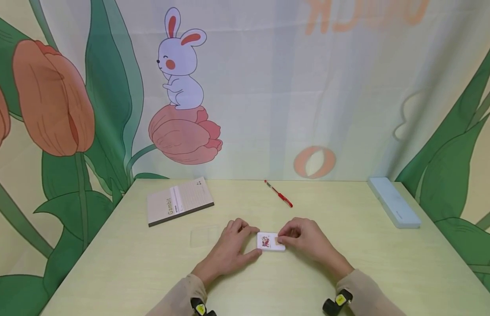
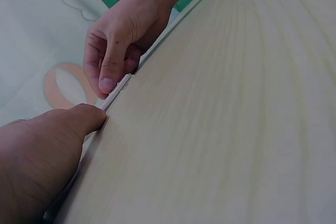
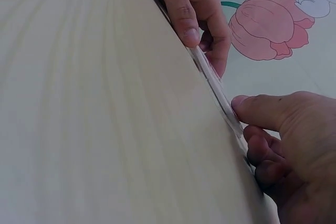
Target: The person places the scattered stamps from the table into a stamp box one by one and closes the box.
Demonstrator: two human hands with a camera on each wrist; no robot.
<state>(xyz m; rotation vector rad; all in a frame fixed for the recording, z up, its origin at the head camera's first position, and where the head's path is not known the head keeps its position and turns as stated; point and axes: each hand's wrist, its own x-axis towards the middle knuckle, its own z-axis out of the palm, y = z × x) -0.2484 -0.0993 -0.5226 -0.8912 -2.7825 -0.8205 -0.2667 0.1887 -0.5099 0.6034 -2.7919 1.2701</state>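
A small flat white rectangular case (image 1: 271,246) with a colourful cartoon picture (image 1: 266,241) on its left half lies on the table. My left hand (image 1: 230,248) holds its left end, index finger at the far corner and thumb (image 2: 94,118) at the near one. At the right end, my right hand (image 1: 305,237) has its thumb and index finger pinched over a small tan square sticker (image 1: 277,241), mostly hidden by the fingertips. Both wrist views show the case (image 3: 218,90) edge-on, low against the tabletop.
Just left of my left hand lies a clear plastic piece (image 1: 199,237). A beige notebook (image 1: 181,202) is at the back left, a red pen (image 1: 279,194) at the back middle. Toward the right rear edge sits a long pale blue box (image 1: 394,202). A printed curtain (image 1: 260,87) hangs behind the table.
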